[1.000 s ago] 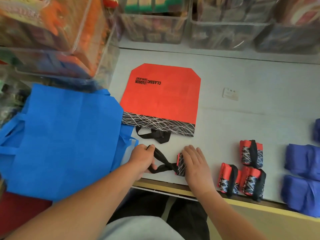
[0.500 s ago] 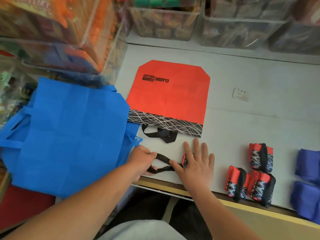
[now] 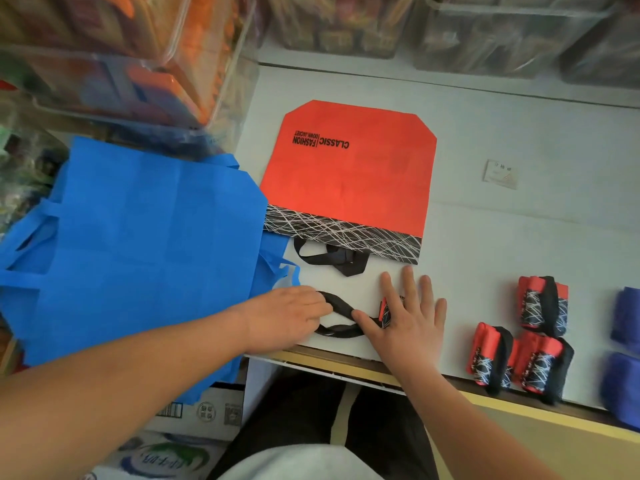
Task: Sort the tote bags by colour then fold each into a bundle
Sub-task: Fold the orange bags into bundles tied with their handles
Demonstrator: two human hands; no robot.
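A rolled red tote bundle (image 3: 385,310) lies near the table's front edge, mostly hidden under my right hand (image 3: 407,320), which presses flat on it with fingers spread. Its black handle loop (image 3: 341,315) stretches left, and my left hand (image 3: 287,315) grips the loop's end. Beyond them a flat red tote bag (image 3: 349,174) with a black scribble band and black handles lies open. Three finished red bundles (image 3: 521,344) sit to the right. Purple bundles (image 3: 623,351) show at the right edge. A stack of flat blue totes (image 3: 138,244) lies to the left.
Clear plastic bins (image 3: 131,60) full of goods crowd the left and the back (image 3: 485,32) of the white table (image 3: 519,237). A small card (image 3: 501,173) lies mid-table. A cardboard box (image 3: 204,410) stands below the blue totes, beside my knees.
My right hand went from cupping the rolled bundle to pressing on it with fingers spread flat. The left hand keeps its grip on the black handle loop.
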